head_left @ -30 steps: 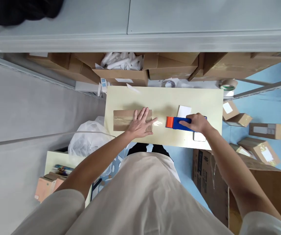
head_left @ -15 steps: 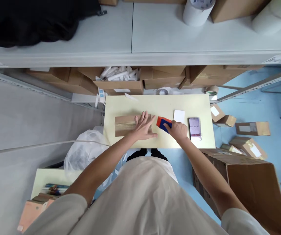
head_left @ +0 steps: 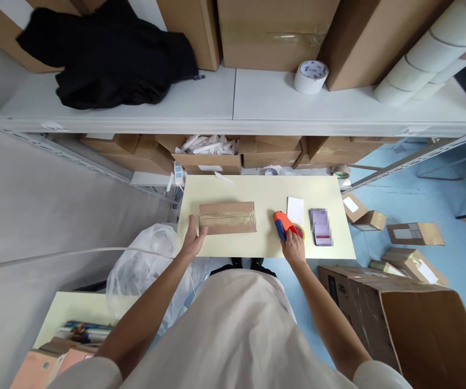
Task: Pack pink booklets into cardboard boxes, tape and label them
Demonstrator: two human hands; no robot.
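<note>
A long cardboard box (head_left: 228,218) lies on the pale yellow table, with clear tape on its top and at its right end. My left hand (head_left: 193,240) is at the box's left end, fingers stretched out and thumb apart near the front corner. Whether it touches the box is hard to tell. To the right, my right hand (head_left: 293,248) grips a red and blue tape dispenser (head_left: 285,222) with a yellow-edged roll, low over the table or resting on it. Behind the dispenser lies a white paper stack (head_left: 295,208). A phone (head_left: 321,227) lies farther right.
A grey shelf (head_left: 257,108) spans above the table's far side, holding a black garment (head_left: 123,59) and a tape roll (head_left: 311,76). Several cartons stand beneath it. A large open carton (head_left: 431,324) is at right, a plastic bag (head_left: 144,270) at left.
My left hand has moved left off the box top to its left end. My right hand has turned the dispenser and shifted it slightly right of the box. The head view has tilted up.
</note>
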